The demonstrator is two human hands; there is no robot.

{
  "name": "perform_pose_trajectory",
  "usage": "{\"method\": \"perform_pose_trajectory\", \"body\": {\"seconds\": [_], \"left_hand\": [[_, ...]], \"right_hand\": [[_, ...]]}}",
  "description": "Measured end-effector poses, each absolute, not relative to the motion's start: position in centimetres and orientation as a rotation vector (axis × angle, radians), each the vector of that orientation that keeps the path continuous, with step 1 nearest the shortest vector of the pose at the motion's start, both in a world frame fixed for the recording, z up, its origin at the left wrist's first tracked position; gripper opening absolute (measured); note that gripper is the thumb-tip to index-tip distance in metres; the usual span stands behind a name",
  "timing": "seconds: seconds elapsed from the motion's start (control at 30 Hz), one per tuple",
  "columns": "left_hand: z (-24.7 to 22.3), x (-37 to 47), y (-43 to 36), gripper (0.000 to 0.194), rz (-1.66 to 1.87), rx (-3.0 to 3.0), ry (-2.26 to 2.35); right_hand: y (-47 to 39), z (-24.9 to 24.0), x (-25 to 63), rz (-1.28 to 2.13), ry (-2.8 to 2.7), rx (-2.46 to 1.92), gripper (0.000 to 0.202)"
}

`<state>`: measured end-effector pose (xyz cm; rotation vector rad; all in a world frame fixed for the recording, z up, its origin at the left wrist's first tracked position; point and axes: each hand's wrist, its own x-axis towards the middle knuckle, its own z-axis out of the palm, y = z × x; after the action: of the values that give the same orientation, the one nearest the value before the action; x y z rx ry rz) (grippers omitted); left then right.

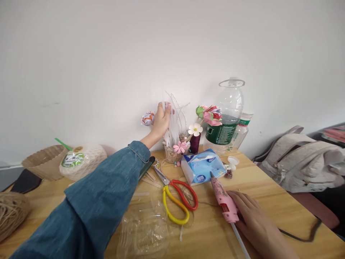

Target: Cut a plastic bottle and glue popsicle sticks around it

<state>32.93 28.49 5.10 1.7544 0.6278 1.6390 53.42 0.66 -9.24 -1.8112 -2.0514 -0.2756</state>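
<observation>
My left hand (162,118) reaches to the small woven basket (172,154) by the wall, its fingers closed around a translucent white glue stick (166,104) among several others standing in it. A pink flower (180,147) and a white flower (195,129) decorate the basket's front and side. My right hand (253,219) is closed on a pink glue gun (223,201), whose nozzle points away toward the blue tissue pack (203,167). A white glue stick (239,239) sticks out of the gun's back end. The gun's handle is hidden by my hand.
Scissors (179,201) with red and yellow handles lie mid-table beside a clear plastic tray (145,230). A large plastic bottle (226,115) and paper flowers (211,115) stand behind. Left are a wrapped coconut (82,162) and twine ball (12,214); right, a grey bag (302,162).
</observation>
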Motion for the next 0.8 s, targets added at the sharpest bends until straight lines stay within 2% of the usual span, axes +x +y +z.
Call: {"method": "perform_pose_trajectory", "body": {"seconds": [0.13,0.3,0.5,0.6,0.8], "left_hand": [[5.8,32.4,28.4,0.028,1.653,1.778,0.602],[7.0,32.6,28.2,0.018,1.749,1.619,0.559],[6.2,33.3,27.2,0.018,1.827,1.628,0.479],[5.8,33.4,26.7,0.02,1.739,1.646,0.411],[5.8,33.9,26.8,0.03,1.866,1.536,0.399]], "right_hand": [[0.7,-9.1,53.4,-0.251,-2.056,-1.833,0.035],[0.7,-9.0,53.5,-0.158,-2.046,-1.876,0.035],[0.8,-9.5,53.5,-0.16,-1.99,-1.877,0.035],[0.7,-9.7,53.5,-0.186,-2.009,-1.846,0.034],[0.7,-10.4,53.7,-0.178,-2.011,-1.863,0.035]]}}
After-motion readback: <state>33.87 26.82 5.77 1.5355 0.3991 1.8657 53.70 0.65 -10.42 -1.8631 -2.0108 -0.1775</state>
